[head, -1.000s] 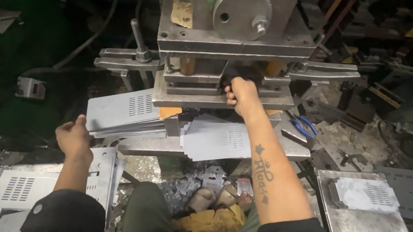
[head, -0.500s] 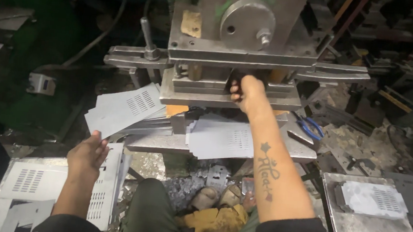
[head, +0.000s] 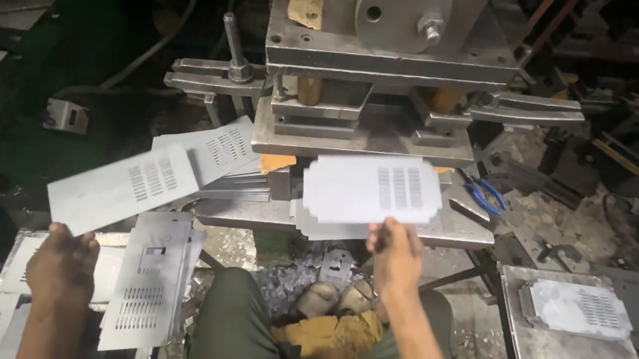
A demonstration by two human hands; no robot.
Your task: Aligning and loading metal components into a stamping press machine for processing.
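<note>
My left hand [head: 62,263] grips the near edge of a rectangular grey metal sheet [head: 120,188] with slotted vents, lifted above a stack of similar sheets at lower left. My right hand [head: 395,252] pinches the lower edge of a punched metal plate [head: 371,189] with notched edges and a block of slots, held in the air in front of the press [head: 376,71]. Below that plate a pile of punched plates [head: 316,224] lies on the press table [head: 451,226].
Slotted sheets [head: 151,280] are stacked at lower left, and more [head: 220,150] lean on the table's left end. Blue-handled pliers [head: 487,195] lie at the right. A metal stand [head: 577,355] at lower right holds a punched plate [head: 576,308]. Scrap litters the floor around my legs.
My right hand has come back out of the press die holding a punched plate. My left hand has picked up a slotted sheet from the left stack and raised it.
</note>
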